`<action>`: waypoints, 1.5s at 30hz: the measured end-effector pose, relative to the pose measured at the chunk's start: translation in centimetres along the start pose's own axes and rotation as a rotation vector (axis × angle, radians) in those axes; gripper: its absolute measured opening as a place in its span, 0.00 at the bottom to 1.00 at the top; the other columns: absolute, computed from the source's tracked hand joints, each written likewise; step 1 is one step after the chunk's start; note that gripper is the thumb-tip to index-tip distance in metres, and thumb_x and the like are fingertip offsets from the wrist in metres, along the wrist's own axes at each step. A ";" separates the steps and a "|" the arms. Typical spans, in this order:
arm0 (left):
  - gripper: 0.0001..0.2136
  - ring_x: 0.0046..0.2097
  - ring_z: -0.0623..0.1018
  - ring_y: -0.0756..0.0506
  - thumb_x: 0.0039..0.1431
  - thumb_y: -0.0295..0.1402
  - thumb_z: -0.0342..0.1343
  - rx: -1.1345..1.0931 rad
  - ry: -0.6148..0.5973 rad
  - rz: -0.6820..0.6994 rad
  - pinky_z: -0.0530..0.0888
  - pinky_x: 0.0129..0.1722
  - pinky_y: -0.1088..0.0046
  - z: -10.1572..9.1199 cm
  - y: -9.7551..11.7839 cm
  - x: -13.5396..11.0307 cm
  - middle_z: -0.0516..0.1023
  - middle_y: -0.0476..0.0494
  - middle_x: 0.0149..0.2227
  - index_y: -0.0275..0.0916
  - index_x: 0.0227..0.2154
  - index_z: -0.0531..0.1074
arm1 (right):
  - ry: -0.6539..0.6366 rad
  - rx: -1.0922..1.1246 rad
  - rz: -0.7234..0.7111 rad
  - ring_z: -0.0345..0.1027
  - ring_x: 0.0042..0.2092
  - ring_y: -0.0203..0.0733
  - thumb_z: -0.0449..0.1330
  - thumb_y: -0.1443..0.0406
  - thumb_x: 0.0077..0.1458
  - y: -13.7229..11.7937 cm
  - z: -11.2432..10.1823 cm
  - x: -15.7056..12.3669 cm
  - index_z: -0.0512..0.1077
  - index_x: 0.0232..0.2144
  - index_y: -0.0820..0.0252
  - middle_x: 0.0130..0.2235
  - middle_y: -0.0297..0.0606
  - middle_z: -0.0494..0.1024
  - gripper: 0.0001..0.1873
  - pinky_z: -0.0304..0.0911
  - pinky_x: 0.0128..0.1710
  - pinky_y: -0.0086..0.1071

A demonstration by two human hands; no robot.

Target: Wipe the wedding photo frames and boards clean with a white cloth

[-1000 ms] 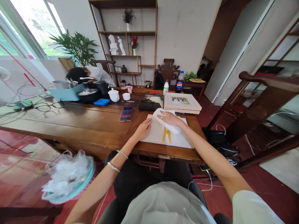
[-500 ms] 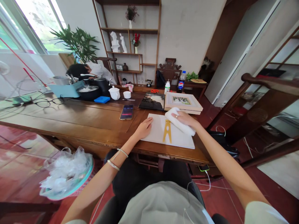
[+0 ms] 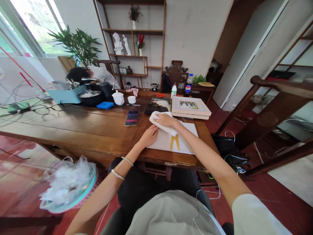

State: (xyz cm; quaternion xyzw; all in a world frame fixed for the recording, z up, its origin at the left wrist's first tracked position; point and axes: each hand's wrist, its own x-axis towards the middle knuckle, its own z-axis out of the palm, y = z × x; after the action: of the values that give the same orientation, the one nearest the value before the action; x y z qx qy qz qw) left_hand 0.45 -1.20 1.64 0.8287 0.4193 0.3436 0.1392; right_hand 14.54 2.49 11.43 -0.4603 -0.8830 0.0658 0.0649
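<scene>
A white board (image 3: 188,138) with a yellow cut-out shape (image 3: 174,142) on it lies on the wooden desk (image 3: 85,127) in front of me. My right hand (image 3: 166,120) presses a folded white cloth (image 3: 158,121) onto the board's far left corner, fingers closed over it. My left hand (image 3: 149,135) lies flat with its fingers stretched out on the board's left edge, holding nothing.
A stack of framed pictures (image 3: 190,107) and a dark book (image 3: 157,105) lie just behind the board, a phone (image 3: 132,118) to its left. Farther back stand a cola bottle (image 3: 188,85), white teaware (image 3: 118,98) and a blue tray (image 3: 66,95). A person sits beyond the desk's far left.
My right hand has slid the cloth leftward across the board, from its right side to its far left corner. My left hand has stayed on the left edge.
</scene>
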 end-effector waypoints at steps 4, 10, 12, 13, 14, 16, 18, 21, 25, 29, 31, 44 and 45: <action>0.19 0.61 0.65 0.41 0.61 0.27 0.42 -0.007 -0.003 -0.025 0.60 0.63 0.61 0.0 0.1 -0.2 0.68 0.37 0.59 0.33 0.52 0.70 | -0.060 -0.040 0.072 0.69 0.51 0.55 0.47 0.54 0.62 0.7 -1.2 -1.4 0.70 0.49 0.64 0.52 0.52 0.74 0.23 0.61 0.46 0.37; 0.21 0.63 0.63 0.42 0.61 0.29 0.42 -0.015 0.006 -0.069 0.57 0.65 0.59 0.6 -0.7 -0.2 0.65 0.38 0.61 0.33 0.55 0.68 | -0.062 -0.184 0.220 0.66 0.54 0.57 0.48 0.64 0.61 2.5 -0.6 -5.9 0.70 0.51 0.62 0.54 0.53 0.72 0.19 0.60 0.49 0.44; 0.21 0.63 0.63 0.42 0.61 0.29 0.42 -0.011 0.002 -0.067 0.57 0.65 0.59 0.6 -0.7 -0.2 0.65 0.38 0.61 0.34 0.56 0.67 | 0.008 -0.228 0.125 0.58 0.60 0.57 0.49 0.67 0.59 2.1 0.6 -7.3 0.71 0.51 0.61 0.57 0.53 0.69 0.20 0.53 0.55 0.51; 0.21 0.63 0.62 0.42 0.61 0.29 0.42 -0.008 -0.002 -0.066 0.57 0.64 0.59 0.5 -0.7 -0.2 0.65 0.38 0.61 0.33 0.56 0.67 | 0.037 -0.247 0.078 0.54 0.62 0.58 0.49 0.68 0.57 1.6 1.2 -8.1 0.71 0.50 0.61 0.59 0.52 0.66 0.20 0.49 0.57 0.55; 0.21 0.63 0.62 0.42 0.62 0.29 0.42 -0.006 -0.007 -0.063 0.57 0.64 0.59 0.5 -0.6 -0.2 0.65 0.38 0.61 0.33 0.56 0.67 | 0.054 -0.256 0.043 0.50 0.63 0.58 0.51 0.69 0.56 0.9 1.7 -8.9 0.72 0.50 0.62 0.61 0.52 0.63 0.20 0.46 0.59 0.57; 0.21 0.63 0.62 0.42 0.62 0.29 0.42 -0.014 -0.012 -0.040 0.58 0.64 0.59 0.3 -0.4 -0.2 0.65 0.38 0.61 0.33 0.55 0.67 | 0.055 -0.246 0.006 0.48 0.64 0.59 0.53 0.68 0.54 -0.9 2.4 -10.8 0.73 0.48 0.64 0.63 0.52 0.60 0.19 0.43 0.59 0.58; 0.20 0.63 0.63 0.42 0.61 0.28 0.43 -0.034 -0.012 -0.008 0.59 0.64 0.60 0.2 -0.3 -0.2 0.66 0.39 0.60 0.35 0.54 0.69 | 0.050 -0.221 -0.017 0.49 0.64 0.60 0.54 0.67 0.54 -3.1 2.7 -12.9 0.74 0.46 0.62 0.62 0.51 0.61 0.18 0.43 0.60 0.58; 0.19 0.63 0.63 0.41 0.60 0.28 0.46 -0.057 -0.021 -0.009 0.60 0.63 0.60 0.0 -0.4 -0.3 0.66 0.40 0.60 0.36 0.53 0.70 | 0.029 -0.178 -0.083 0.49 0.64 0.60 0.57 0.64 0.53 -5.8 2.8 -15.8 0.76 0.44 0.59 0.62 0.49 0.62 0.16 0.42 0.62 0.56; 0.20 0.63 0.62 0.41 0.60 0.30 0.47 -0.058 -0.026 -0.040 0.60 0.63 0.59 0.1 -0.6 -0.3 0.65 0.38 0.61 0.35 0.55 0.68 | 0.024 -0.084 -0.122 0.44 0.66 0.61 0.58 0.63 0.53 -5.5 2.9 -17.0 0.76 0.45 0.57 0.64 0.43 0.59 0.17 0.41 0.63 0.55; 0.20 0.63 0.62 0.42 0.62 0.30 0.43 -0.021 -0.018 -0.043 0.59 0.64 0.59 0.3 -0.6 -0.2 0.65 0.38 0.61 0.34 0.54 0.69 | 0.075 -0.012 -0.028 0.45 0.66 0.60 0.49 0.55 0.61 -1.7 2.3 -14.2 0.72 0.51 0.58 0.59 0.46 0.67 0.22 0.45 0.61 0.55; 0.21 0.63 0.62 0.42 0.62 0.30 0.42 -0.001 -0.020 -0.058 0.57 0.64 0.60 0.3 -0.6 -0.2 0.65 0.37 0.61 0.33 0.55 0.68 | 0.055 -0.009 0.037 0.48 0.65 0.60 0.46 0.53 0.62 0.2 1.9 -11.9 0.70 0.52 0.60 0.57 0.50 0.69 0.25 0.49 0.59 0.54; 0.19 0.63 0.63 0.41 0.60 0.28 0.45 -0.050 -0.030 0.002 0.60 0.63 0.61 0.0 -0.5 -0.3 0.66 0.39 0.60 0.34 0.53 0.71 | 0.059 -0.006 -0.063 0.38 0.66 0.69 0.52 0.66 0.56 -3.4 3.0 -13.5 0.71 0.50 0.53 0.64 0.38 0.60 0.20 0.41 0.55 0.72; 0.20 0.63 0.63 0.40 0.60 0.29 0.46 -0.050 -0.034 -0.007 0.60 0.63 0.61 0.0 -0.6 -0.3 0.66 0.38 0.60 0.34 0.53 0.70 | 0.042 0.005 -0.120 0.38 0.66 0.67 0.53 0.67 0.56 -3.6 2.7 -14.6 0.72 0.49 0.54 0.64 0.39 0.60 0.19 0.41 0.56 0.70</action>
State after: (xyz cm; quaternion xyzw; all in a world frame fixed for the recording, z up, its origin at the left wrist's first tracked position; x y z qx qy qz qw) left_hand -0.04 -1.06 1.14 0.8292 0.4109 0.3395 0.1681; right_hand 19.49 -11.72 8.60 -0.4075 -0.9073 0.0543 0.0886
